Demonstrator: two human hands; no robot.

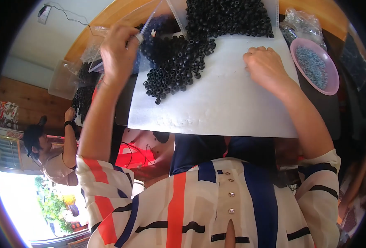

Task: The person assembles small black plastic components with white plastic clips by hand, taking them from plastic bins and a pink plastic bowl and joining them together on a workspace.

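Note:
A heap of small black round parts with holes (168,78) lies on a white sheet (216,107) in front of me. My left hand (119,51) is raised at the left of the heap, its thumb and fingers pinched around a small whitish piece (139,38) that I cannot identify. Beside those fingertips, a thin pale stick-like line (152,15) slants upward; whether it joins the piece is unclear. To the right of the heap, my right hand (267,68) is curled over the sheet, back upward. Its fingertips are bent under, so whatever they may hold is hidden.
More black parts fill a clear tray (275,16) at the far side. A pink oval bowl (335,84) of small grey-blue pieces stands at right, near a clear plastic bag (302,22). At left are a translucent bin (61,78) and another person (50,155) reaching toward black parts.

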